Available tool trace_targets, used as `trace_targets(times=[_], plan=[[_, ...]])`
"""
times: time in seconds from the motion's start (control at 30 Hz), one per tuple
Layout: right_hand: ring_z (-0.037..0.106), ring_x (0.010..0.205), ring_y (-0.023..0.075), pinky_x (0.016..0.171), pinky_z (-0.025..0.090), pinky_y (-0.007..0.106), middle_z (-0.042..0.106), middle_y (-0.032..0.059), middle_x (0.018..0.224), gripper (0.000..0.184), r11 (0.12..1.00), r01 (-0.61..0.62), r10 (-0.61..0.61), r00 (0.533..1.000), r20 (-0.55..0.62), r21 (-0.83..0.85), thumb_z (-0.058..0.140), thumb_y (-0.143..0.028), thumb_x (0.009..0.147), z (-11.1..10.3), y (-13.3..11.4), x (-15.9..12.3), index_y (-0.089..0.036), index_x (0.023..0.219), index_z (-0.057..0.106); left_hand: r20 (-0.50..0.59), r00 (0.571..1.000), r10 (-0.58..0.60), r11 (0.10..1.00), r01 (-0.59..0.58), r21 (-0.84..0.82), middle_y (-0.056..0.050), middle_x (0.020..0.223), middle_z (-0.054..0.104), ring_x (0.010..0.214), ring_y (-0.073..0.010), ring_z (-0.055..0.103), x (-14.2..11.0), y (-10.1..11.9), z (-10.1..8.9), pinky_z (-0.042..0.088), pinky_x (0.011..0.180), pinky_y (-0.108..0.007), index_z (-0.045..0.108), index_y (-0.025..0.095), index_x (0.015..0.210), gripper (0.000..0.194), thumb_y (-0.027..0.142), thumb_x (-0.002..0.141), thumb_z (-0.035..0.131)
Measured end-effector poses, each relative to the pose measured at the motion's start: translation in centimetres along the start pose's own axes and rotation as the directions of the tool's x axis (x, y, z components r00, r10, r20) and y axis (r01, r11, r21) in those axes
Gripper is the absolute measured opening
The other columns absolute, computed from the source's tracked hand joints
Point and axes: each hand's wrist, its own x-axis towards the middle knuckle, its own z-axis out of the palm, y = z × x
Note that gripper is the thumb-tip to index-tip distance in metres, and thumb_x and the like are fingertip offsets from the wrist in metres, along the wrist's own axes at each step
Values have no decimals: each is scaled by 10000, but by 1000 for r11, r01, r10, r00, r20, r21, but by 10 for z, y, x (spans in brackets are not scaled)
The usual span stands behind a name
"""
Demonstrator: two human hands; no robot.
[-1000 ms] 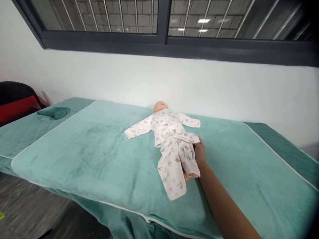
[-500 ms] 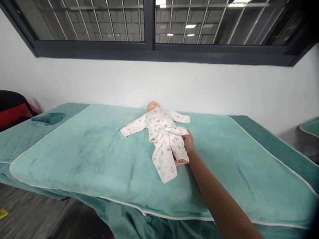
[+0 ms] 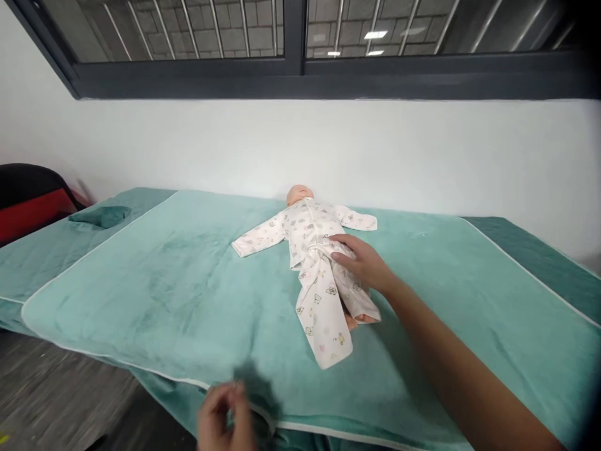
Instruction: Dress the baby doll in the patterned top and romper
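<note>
A baby doll [image 3: 300, 193] lies on its back on the green bed cover, head toward the wall. It wears a white printed top [image 3: 312, 219] and matching trousers [image 3: 323, 313]. One trouser leg lies flat and long; bare toes show at the cuff of the other. My right hand [image 3: 364, 262] rests over the trousers' waist on the right side, fingers stretched and apart. Low in the view, my left hand [image 3: 225, 416] hovers by the bed's front edge, fingers curled with the tips together. No object shows in it.
The green bed cover [image 3: 164, 300] with white piping spreads under the doll. A white wall [image 3: 211, 144] and a dark window frame [image 3: 188, 78] stand behind. A red and black object [image 3: 35, 200] is at the far left. Dark floor [image 3: 61, 382] shows at lower left.
My right hand has moved from the side of the trousers to over their waist. My left hand has come into view at the bottom. The camera view has shifted slightly.
</note>
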Motion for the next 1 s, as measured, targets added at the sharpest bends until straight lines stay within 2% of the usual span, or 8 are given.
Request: trace_targets(times=[0.1, 0.2, 0.3, 0.4, 0.53, 0.67, 0.87, 1.0], plan=[[630, 931, 258, 804, 437, 349, 739, 14, 1038, 355, 993, -14, 39, 977, 211, -116, 819, -455, 725, 0, -16, 24, -311, 1038, 734, 300, 913, 275, 959, -238, -155, -19, 884, 611, 832, -183, 584, 24, 37, 78, 496, 779, -328, 659, 233, 929, 91, 300, 891, 611], [593, 797, 205, 703, 424, 305, 698, -1, 894, 276, 999, -43, 49, 953, 299, -27, 801, -429, 734, 8, -20, 34, -263, 927, 696, 476, 816, 328, 941, -237, -243, -51, 1074, 611, 1069, -206, 569, 55, 73, 138, 465, 922, -334, 635, 240, 1081, 173, 314, 934, 581], [580, 840, 184, 720, 438, 284, 646, -12, 900, 215, 974, -109, 56, 964, 260, 197, 753, -354, 773, 13, -11, 32, -233, 913, 644, 604, 724, 333, 941, -209, -268, -68, 1150, 554, 1123, -221, 535, 73, 84, 170, 431, 1012, -370, 603, 226, 1137, 308, 336, 864, 690], [551, 830, 164, 732, 434, 271, 600, -19, 889, 199, 920, -160, 76, 968, 239, 358, 749, -318, 780, 13, -3, 29, -224, 907, 628, 557, 773, 303, 944, -166, -284, -82, 1258, 487, 1163, -221, 517, 78, 81, 182, 418, 1041, -379, 537, 255, 1292, 511, 341, 828, 733], [540, 842, 154, 743, 423, 260, 585, -16, 898, 159, 898, -174, 91, 972, 216, 405, 728, -316, 823, 13, -2, 29, -221, 915, 640, 546, 747, 380, 913, -206, -353, -68, 1257, 557, 1243, -243, 489, 78, 85, 188, 357, 1103, -384, 650, 231, 986, 136, 321, 883, 653], [524, 782, 140, 706, 412, 250, 578, -25, 837, 193, 880, -197, 132, 975, 176, 432, 748, -367, 825, 14, -3, 27, -223, 878, 632, 585, 779, 227, 864, 117, -490, -23, 1074, 658, 1012, -203, 591, 80, 93, 187, 455, 918, -332, 607, 224, 913, 165, 374, 875, 665], [536, 711, 122, 647, 416, 238, 615, -27, 822, 205, 789, -207, 137, 977, 163, 579, 804, -297, 774, 12, 5, 26, -234, 896, 652, 739, 640, 210, 666, 459, -588, -40, 1048, 696, 916, -204, 638, 86, 97, 181, 503, 818, -331, 494, 197, 713, 409, 549, 834, 663], [564, 695, 112, 613, 422, 221, 653, -26, 858, 225, 709, -197, 117, 980, 162, 677, 797, -243, 774, 11, 9, 25, -246, 943, 647, 717, 659, 228, 699, 402, -592, -45, 1235, 673, 1080, -214, 630, 86, 103, 189, 485, 940, -353, 640, 260, 1059, 264, 445, 871, 650]])
